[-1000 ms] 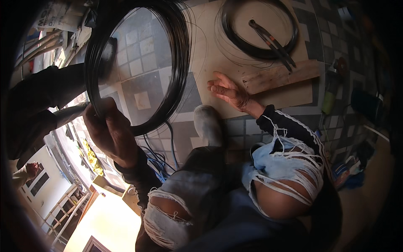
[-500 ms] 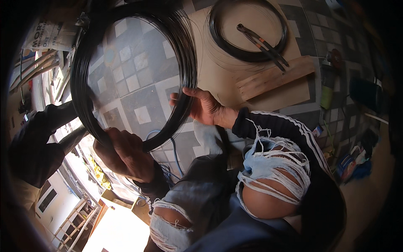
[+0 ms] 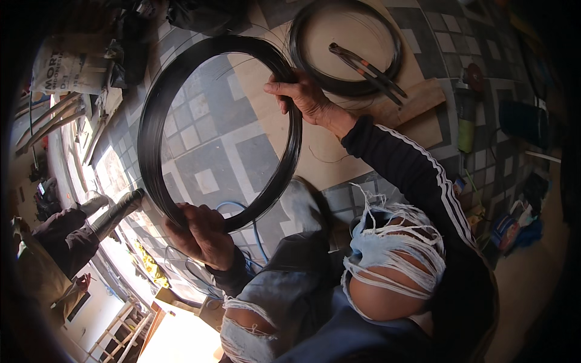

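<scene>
A large coil of thin black wire [image 3: 150,136] is held up above the tiled floor, tilted toward me. My left hand [image 3: 203,236] is closed around its lower left part, knuckles up. Farther away, my right hand [image 3: 305,100] grips the coil's upper right side, thumb on the inner edge and the fingers partly hidden by the wire. A few loose strands stick out at the coil's far edge. Beyond my right hand lies a second black wire coil [image 3: 301,60], with orange-marked pincers [image 3: 363,66] resting across it.
A thin brown board [image 3: 308,160] lies under the second coil, with a wooden plank [image 3: 407,109] on it. An angle grinder [image 3: 466,121] sits to the right. Blue hose [image 3: 254,227] runs by my left wrist. Another person's legs [image 3: 72,236] show at left, below a printed sack [image 3: 66,69].
The held coil has come nearer and to the right. My right hand has moved up its right side and now grips it. The other person's legs have shifted at the left.
</scene>
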Tool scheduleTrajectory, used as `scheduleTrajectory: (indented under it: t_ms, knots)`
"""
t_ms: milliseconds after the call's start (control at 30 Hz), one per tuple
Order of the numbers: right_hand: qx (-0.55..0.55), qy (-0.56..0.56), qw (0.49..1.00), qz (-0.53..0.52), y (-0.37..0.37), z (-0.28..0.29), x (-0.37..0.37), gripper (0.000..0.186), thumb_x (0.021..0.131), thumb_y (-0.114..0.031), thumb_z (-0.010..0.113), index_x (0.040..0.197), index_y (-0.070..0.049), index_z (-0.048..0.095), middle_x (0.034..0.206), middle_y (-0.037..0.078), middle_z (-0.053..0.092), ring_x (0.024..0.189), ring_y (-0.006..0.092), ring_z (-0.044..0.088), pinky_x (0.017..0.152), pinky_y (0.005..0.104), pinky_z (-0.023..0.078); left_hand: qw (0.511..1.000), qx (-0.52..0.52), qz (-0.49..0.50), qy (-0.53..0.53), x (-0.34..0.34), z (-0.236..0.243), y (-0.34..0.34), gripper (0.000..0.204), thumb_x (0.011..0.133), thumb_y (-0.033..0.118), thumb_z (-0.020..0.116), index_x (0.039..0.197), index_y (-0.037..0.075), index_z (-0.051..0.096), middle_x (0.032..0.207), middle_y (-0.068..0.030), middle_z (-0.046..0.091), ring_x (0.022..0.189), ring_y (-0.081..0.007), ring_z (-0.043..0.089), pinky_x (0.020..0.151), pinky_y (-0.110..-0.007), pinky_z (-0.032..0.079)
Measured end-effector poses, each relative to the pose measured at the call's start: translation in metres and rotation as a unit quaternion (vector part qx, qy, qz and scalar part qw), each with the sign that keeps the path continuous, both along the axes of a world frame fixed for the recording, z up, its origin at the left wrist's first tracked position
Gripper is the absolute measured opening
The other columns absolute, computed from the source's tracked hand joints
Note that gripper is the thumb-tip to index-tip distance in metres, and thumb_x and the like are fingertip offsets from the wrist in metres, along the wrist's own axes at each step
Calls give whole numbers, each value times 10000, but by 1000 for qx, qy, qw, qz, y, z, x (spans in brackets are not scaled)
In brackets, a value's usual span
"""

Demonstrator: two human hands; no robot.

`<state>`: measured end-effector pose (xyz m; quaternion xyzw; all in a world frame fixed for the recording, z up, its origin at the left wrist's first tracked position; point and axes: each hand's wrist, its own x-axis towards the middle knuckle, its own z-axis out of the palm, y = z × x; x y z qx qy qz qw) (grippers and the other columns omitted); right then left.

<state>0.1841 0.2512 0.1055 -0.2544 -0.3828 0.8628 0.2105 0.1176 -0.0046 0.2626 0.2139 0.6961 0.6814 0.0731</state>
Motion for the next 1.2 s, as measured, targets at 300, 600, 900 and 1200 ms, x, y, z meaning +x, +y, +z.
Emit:
scheduleTrajectory:
  t_ms: [300,600,900,1200]
  knots:
    - [290,-86,948,104,43,48,18,366,897,-381,789,902,-40,657,630,-9,561,480,72,540,466,262,463,988,48,-45,-140,-12,-49,-21,82,1082,185,573,1112,126,523,681,49,429,469,-35,355,405,-223,269]
    - [493,-69,865,69,19,24,11,312,886,-290,787,989,-20,671,753,92,694,618,205,648,618,365,523,959,22,-33,-282,2,-107,-58,185,1088,297,568,995,155,498,676,60,357,499,-47,330,433,-227,293]
    - [519,-175,821,163,-6,-15,18,323,937,-281,769,1066,0,676,904,219,714,748,284,679,709,362,529,948,-129,-38,-290,-10,-177,-98,210,1073,291,606,1079,83,578,839,-36,633,801,-165,667,799,-334,529]
    - [547,28,834,56,-8,63,-3,289,955,-292,768,958,-32,641,683,108,659,604,230,655,567,362,486,992,-11,-49,-116,-82,-110,-73,198,1058,251,639,972,89,564,640,34,440,541,-81,425,517,-272,370]
